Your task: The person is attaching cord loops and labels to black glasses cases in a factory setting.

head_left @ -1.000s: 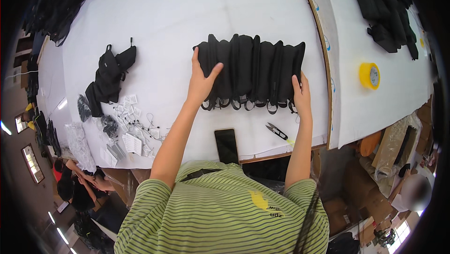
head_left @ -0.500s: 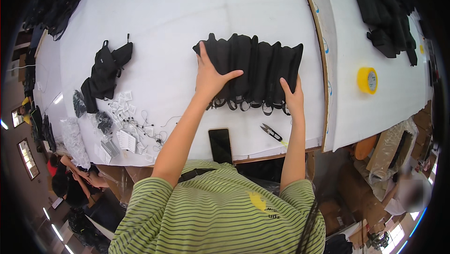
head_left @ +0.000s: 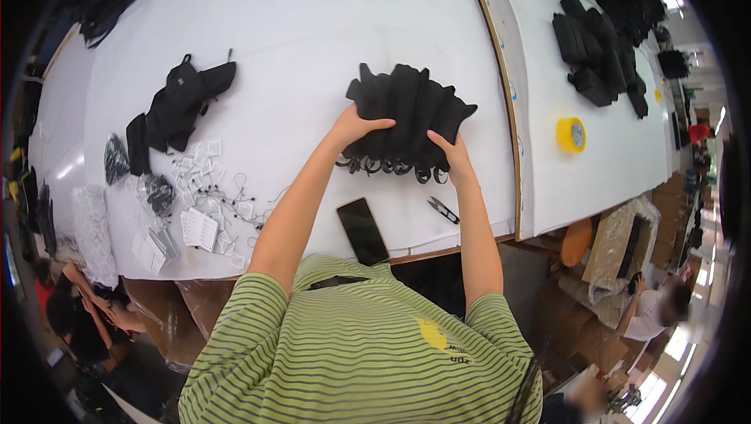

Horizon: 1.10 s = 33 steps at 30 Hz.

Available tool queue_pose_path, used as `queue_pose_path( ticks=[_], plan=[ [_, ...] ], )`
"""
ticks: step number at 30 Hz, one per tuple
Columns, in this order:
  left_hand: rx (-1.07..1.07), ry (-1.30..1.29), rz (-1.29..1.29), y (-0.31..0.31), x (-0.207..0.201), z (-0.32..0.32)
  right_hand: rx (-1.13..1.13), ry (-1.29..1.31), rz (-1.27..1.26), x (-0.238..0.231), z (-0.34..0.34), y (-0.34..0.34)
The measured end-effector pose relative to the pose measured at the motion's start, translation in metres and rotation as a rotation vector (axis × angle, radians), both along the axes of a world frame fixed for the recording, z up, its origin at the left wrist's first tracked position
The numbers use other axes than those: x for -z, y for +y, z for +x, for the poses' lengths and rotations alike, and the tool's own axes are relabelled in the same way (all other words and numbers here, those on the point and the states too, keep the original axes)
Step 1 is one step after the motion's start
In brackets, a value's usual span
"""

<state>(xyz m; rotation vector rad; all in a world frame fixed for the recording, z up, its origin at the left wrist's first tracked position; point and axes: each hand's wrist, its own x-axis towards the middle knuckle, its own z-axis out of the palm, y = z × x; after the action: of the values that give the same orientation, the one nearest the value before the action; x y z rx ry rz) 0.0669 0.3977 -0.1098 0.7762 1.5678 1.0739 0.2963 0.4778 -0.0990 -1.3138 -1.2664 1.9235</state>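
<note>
A row of black fabric pouches (head_left: 408,111), standing side by side with small loops along their near edge, is squeezed between my two hands over the white table. My left hand (head_left: 356,127) grips its left end, thumb across the front and the other fingers hidden behind the cloth. At the right end my right hand (head_left: 454,156) presses in, its thumb on the near face. Just below the right hand lie small thread snips (head_left: 443,210). A dark phone (head_left: 362,231) rests by the table's near edge, between my forearms.
Left on the table (head_left: 289,25) are black bags (head_left: 176,107), white tags with cords (head_left: 205,181) and clear plastic wrap (head_left: 94,232). Beyond a wooden edge strip (head_left: 498,64), a second surface holds a yellow tape roll (head_left: 571,135) and black pouches (head_left: 598,44). Other people sit at both lower sides.
My hands have come closer together, and the row of pouches is squeezed narrower, its upper edge fanning out. The whole view has turned slightly.
</note>
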Motion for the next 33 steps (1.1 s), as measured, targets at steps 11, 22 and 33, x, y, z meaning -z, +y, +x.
queue_pose_path(
  ticks=[11,22,33],
  plan=[
    [-0.588,0.205,0.287,-0.289,-0.125,-0.096,-0.399,0.101,0.414,-0.129,-0.159,-0.177],
    [-1.688,-0.043,-0.023,-0.917,-0.001,-0.134,-1.548,0.216,0.282,0.004,-0.462,-0.766],
    [-1.916,-0.658,-0.372,-1.128,0.383,-0.08,-2.061,-0.504,0.276,0.421,-0.474,-1.026]
  ],
)
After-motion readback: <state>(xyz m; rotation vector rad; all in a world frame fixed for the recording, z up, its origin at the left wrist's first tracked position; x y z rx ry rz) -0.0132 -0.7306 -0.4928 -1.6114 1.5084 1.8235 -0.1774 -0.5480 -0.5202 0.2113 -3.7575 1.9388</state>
